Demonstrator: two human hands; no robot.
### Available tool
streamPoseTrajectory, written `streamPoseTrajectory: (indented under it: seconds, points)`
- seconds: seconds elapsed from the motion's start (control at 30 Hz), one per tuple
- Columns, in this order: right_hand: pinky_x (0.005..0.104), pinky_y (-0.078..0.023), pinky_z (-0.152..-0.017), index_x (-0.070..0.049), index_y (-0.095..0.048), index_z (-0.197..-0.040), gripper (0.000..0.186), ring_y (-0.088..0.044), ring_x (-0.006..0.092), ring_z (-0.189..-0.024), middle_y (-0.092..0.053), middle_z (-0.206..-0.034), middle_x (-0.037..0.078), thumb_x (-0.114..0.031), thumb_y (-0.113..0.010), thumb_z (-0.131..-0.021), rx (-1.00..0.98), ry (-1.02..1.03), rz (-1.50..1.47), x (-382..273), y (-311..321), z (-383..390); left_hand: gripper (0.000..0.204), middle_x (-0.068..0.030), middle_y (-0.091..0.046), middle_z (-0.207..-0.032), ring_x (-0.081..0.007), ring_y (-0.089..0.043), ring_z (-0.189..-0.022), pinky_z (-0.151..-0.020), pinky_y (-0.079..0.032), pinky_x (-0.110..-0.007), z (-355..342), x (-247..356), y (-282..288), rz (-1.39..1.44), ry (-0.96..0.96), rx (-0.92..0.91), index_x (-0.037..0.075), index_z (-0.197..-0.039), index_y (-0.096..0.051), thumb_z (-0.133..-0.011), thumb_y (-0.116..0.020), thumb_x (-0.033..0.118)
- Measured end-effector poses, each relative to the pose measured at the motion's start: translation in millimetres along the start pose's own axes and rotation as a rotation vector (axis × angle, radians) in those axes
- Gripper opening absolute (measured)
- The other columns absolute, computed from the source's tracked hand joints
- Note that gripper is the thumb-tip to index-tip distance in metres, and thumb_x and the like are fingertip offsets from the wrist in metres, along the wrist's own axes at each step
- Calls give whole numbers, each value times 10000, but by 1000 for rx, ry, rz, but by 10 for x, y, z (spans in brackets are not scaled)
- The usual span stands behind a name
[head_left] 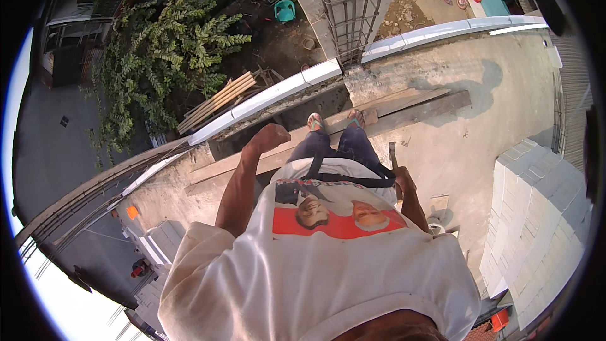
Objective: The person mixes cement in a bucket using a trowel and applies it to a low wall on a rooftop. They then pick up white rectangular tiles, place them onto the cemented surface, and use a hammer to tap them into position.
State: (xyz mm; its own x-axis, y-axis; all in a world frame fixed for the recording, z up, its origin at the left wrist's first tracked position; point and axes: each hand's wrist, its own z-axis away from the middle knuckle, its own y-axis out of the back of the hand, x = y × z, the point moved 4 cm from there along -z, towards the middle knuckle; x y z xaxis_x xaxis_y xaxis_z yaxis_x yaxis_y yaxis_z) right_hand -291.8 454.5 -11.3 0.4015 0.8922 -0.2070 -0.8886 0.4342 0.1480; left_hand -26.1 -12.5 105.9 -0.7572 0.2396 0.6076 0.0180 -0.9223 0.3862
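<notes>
My left hand [273, 137] is held out in front of me, its fingers curled in, with nothing showing in it. Below it lie long wooden planks [410, 103], and my sandalled feet stand on them. At my right hip, my right hand [404, 180] is closed round a narrow hand tool [393, 154] whose upper end sticks up past the fingers; it looks like a hammer, but its head is too small to tell. A black strap [353, 180] crosses my waist over the white printed shirt.
White blocks [265, 101] edge the drop ahead, broken by an upright rebar cage [353, 6]. The planks lie beside a dark opening [246, 142]. A tall stack of pale blocks [536, 215] stands right. Lower ground beyond holds a leafy tree [158, 57] and a teal chair [285, 11].
</notes>
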Motion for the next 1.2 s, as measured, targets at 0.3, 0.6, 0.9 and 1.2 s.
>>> streamPoseTrajectory:
  seconds: [0.3, 0.6, 0.9, 1.2]
  points:
    - [433, -496, -573, 12, -715, -887, 208, -624, 250, -631, -640, -727, 111, -182, -650, -927, -148, 113, 356, -532, 499, -153, 425, -169, -776, -887, -343, -743, -914, -868, -570, -452, 798, -977, -1000, -62, 344, 128, 70, -838, -801, -903, -614, 447]
    - [441, -498, -644, 20, -718, -908, 229, -637, 275, -721, -656, -792, 141, -202, -659, -914, -221, 216, 846, -1940, -132, -270, 261, -118, -793, -1033, -303, -755, -932, -844, -594, -427, 1512, -2032, -2671, 18, 454, 496, 141, -977, -809, -910, -612, 298]
    - [449, -501, -714, 27, -721, -930, 256, -649, 300, -810, -673, -857, 172, -221, -668, -901, -227, 354, 1156, -2971, -1712, 18, 308, -125, -792, -1018, -289, -762, -953, -863, -602, -404, 1452, -2722, -2669, 190, 418, 574, 108, -1061, -809, -925, -614, 304]
    - [457, -503, -785, 35, -725, -951, 287, -661, 325, -899, -689, -922, 202, -241, -677, -888, -232, 437, 1446, -3399, -3202, 456, 398, -205, -776, -1129, -341, -741, -1082, -960, -564, -417, 2415, -3646, -2524, 1154, 671, 1136, 26, -1169, -780, -901, -654, 292]
